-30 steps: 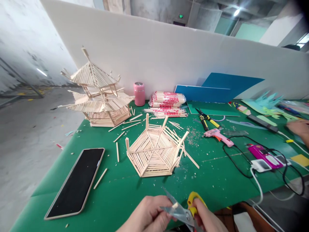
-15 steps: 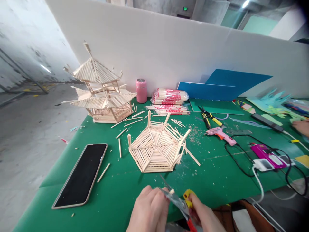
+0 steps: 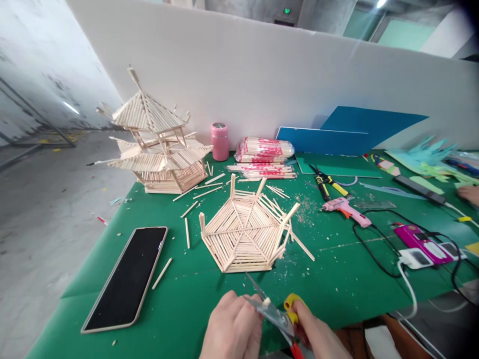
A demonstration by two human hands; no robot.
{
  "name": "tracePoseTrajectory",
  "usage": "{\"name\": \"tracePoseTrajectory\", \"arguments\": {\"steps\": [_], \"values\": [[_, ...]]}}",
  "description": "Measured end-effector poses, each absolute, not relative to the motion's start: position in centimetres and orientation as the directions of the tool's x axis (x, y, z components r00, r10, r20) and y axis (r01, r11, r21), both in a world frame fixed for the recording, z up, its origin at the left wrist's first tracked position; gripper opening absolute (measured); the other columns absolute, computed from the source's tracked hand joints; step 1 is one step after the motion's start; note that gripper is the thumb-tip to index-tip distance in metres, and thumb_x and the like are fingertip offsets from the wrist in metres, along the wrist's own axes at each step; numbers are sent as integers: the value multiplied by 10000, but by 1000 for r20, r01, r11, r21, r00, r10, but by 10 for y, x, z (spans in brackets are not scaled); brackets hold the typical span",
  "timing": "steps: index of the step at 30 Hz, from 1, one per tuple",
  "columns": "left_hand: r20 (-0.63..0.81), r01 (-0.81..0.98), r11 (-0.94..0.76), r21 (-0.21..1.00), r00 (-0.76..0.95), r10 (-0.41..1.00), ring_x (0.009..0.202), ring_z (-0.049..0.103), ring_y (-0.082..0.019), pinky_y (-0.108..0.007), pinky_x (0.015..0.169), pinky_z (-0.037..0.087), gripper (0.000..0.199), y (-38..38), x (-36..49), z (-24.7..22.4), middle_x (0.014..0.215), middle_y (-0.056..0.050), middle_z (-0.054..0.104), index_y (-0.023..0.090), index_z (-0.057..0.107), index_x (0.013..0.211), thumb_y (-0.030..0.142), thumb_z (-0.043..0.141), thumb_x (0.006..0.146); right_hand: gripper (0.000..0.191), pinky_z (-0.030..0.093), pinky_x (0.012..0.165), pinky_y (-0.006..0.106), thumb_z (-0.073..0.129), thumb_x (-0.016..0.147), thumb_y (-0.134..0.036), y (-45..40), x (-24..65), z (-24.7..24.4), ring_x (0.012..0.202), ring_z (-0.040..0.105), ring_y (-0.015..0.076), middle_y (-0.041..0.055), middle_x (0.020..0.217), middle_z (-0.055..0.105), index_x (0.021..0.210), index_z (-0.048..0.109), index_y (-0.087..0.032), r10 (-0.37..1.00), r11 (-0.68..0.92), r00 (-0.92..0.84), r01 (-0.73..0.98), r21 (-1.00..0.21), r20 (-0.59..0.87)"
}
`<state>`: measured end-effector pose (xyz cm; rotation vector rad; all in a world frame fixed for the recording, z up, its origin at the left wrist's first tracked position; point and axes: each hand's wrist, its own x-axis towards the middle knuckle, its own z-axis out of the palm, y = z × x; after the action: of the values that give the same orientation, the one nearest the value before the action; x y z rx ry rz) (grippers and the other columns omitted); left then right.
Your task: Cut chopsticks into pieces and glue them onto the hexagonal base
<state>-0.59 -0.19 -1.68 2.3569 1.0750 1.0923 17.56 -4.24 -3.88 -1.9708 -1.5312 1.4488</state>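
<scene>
Your left hand (image 3: 232,326) has its grip pinched on a short stick (image 3: 266,301); only the pale end shows, between the scissor blades, rest is hidden by your fingers. Right hand (image 3: 318,329) grip is wrapped round the handles of the scissors (image 3: 275,314), blades parted about that stick end. Holding it so near the blades probably steadies it (fingers close to the edge, mind them).

Both hands sit over the near side of the table (image 3: 179,319), short of the six-sided stick frame (image 3: 243,233), likely for elbow room. Frame lies flat, short posts at its corners, some leaning, so a knock could shift them.

Stick pagoda (image 3: 160,137) stands back left, I'd guess to stay clear of your arms. Phone (image 3: 127,279) flat on your left. Glue gun (image 3: 346,210) right, pliers (image 3: 325,182) just behind it, both probably parked for easy reach. Packs of sticks (image 3: 264,148) at the back, beside the pink flask (image 3: 219,142)
</scene>
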Motion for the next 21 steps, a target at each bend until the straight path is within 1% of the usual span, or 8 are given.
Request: {"name": "tracePoseTrajectory", "arguments": {"steps": [3, 6, 8, 10, 12, 15, 17, 21], "values": [[489, 517, -652, 555, 430, 758, 489, 507, -141, -256, 494, 402, 200, 1, -7, -8, 598, -34, 594, 179, 494, 729, 77, 354, 828, 310, 464, 711, 247, 481, 741, -283, -38, 172, -44, 756, 645, 200, 61, 784, 686, 1011, 589, -179, 825, -445, -26, 586, -677, -565], [386, 426, -586, 689, 468, 795, 509, 539, -124, -213, 495, 422, 209, 8, -8, 3, 608, -23, 594, 188, 482, 710, 79, 357, 838, 368, 462, 717, 257, 508, 709, -267, -36, 176, -37, 809, 637, 216, 79, 850, 681, 1061, 568, -180, 830, -421, -49, 599, -681, -556], [373, 355, -576, 737, 497, 784, 517, 558, -112, -188, 492, 427, 226, 12, -9, 6, 618, -15, 602, 192, 485, 712, 74, 344, 844, 442, 454, 740, 255, 547, 675, -266, -37, 181, -29, 849, 623, 227, 89, 876, 673, 1108, 541, -178, 840, -383, -87, 603, -700, -535], [412, 382, -620, 685, 499, 762, 508, 556, -122, -208, 487, 426, 224, 14, -10, 5, 618, -20, 610, 185, 502, 728, 72, 341, 836, 449, 447, 749, 249, 541, 685, -277, -38, 184, -24, 837, 618, 220, 82, 856, 667, 1125, 528, -189, 847, -350, -120, 608, -712, -518], [465, 491, -671, 555, 486, 740, 477, 530, -141, -245, 472, 410, 213, 13, -9, 2, 588, -30, 606, 174, 509, 714, 72, 354, 819, 425, 448, 742, 245, 526, 702, -292, -39, 185, -24, 807, 619, 209, 69, 830, 660, 1116, 531, -197, 849, -331, -138, 612, -718, -510], [540, 589, -706, 393, 473, 696, 426, 484, -145, -262, 439, 373, 215, 13, -5, -1, 511, -25, 567, 166, 500, 666, 60, 373, 803, 521, 464, 714, 255, 603, 640, -316, -42, 181, -31, 809, 620, 224, 70, 842, 652, 1131, 520, -166, 848, -338, -132, 612, -715, -513], [569, 606, -717, 344, 473, 673, 410, 468, -144, -263, 429, 359, 217, 12, -1, -2, 483, -15, 541, 163, 500, 660, 50, 378, 798, 560, 476, 683, 256, 622, 622, -318, -43, 178, -35, 814, 627, 235, 83, 856, 655, 1142, 510, -144, 841, -363, -116, 603, -710, -529], [571, 614, -712, 341, 466, 676, 414, 461, -139, -258, 437, 355, 246, 12, 4, -3, 465, 0, 507, 183, 465, 608, 48, 389, 799, 360, 485, 667, 235, 513, 716, -282, -42, 176, -31, 820, 645, 208, 77, 861, 676, 1055, 554, -170, 817, -443, -78, 549, -709, -571]]}}
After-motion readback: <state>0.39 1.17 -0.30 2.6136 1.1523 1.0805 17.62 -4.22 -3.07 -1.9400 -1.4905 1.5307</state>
